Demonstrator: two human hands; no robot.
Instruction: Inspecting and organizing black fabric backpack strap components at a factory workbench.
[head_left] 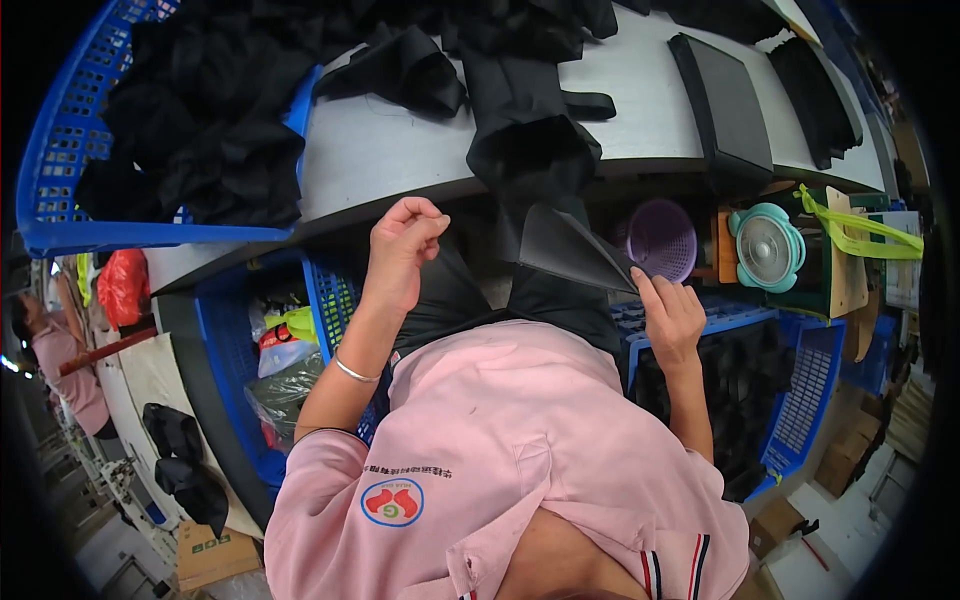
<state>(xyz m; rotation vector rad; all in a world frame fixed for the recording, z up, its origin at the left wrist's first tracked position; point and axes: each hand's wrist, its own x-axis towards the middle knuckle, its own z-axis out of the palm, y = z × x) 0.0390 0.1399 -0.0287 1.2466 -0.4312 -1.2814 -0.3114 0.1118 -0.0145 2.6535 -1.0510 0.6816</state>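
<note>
A blue basket (150,236) by the bench (350,150) keeps the black cloth (200,110) from spilling. The left hand (405,245) has its fingers pinched together, with nothing I can see inside. Over the lap (560,303) is a dark sheet (568,247), its corner clamped in the right hand's (672,315) fingers, maybe so it won't drop.

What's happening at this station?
A person in a pink collared shirt is at a pale grey table. The right hand grips a corner of a thin, flat dark-grey panel, held above the lap. The left hand is raised, fingers curled in, with nothing visible in it. An open-ended black fabric piece lies on the table, its opening over the near edge; more black fabric fills the blue plastic basket at left.
</note>
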